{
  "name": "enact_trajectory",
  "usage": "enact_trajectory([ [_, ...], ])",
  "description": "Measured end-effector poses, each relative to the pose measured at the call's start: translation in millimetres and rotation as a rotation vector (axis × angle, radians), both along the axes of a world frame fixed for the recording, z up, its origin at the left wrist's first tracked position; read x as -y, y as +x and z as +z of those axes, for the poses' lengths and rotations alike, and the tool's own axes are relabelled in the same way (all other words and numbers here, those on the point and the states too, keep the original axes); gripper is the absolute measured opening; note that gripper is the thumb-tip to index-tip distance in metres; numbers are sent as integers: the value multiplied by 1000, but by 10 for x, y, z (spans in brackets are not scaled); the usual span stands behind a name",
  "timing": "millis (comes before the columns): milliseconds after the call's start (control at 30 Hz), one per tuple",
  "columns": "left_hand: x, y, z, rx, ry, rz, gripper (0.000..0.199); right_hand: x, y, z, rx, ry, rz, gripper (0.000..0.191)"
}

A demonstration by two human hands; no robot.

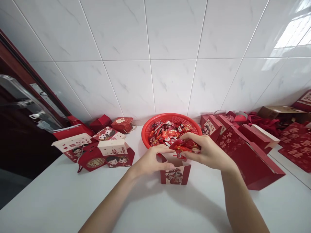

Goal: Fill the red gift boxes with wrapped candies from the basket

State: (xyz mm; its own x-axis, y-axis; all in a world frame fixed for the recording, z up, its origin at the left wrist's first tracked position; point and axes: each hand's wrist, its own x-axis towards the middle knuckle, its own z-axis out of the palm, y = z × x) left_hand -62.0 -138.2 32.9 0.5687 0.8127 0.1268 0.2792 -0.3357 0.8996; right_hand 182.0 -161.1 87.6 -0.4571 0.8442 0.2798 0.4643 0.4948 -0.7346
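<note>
A small red gift box with a cartoon picture on its front stands upright on the white table, its top open. My left hand grips the box's left upper edge, thumb over the front rim. Above the opening, my right hand is closed on several red-wrapped candies, some hanging from the fingers. Just behind the box sits a red plastic basket holding many red-wrapped candies. The inside of the box is mostly hidden.
Folded and upright red gift boxes stand at the left. Larger red gift bags lean in a row at the right, near a cardboard box and red cloth. A tiled wall rises behind; a dark door is at far left.
</note>
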Motion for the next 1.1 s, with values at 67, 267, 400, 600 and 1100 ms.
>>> enact_trajectory([
  [67,0,7,20,12,0,-33,43,-9,-63,-35,57,-6,9,19],
  [267,-16,-17,-64,-6,-23,47,58,-57,-152,-97,171,-69,8,18],
  [400,-23,-31,-80,-13,-26,44,65,-67,-131,-102,243,-133,1,33],
  [600,-18,-15,-39,8,-2,14,59,-79,-80,-97,251,-168,58,30],
  [1100,3,0,50,20,-73,-77,54,-68,-78,-54,95,-143,132,18],
])
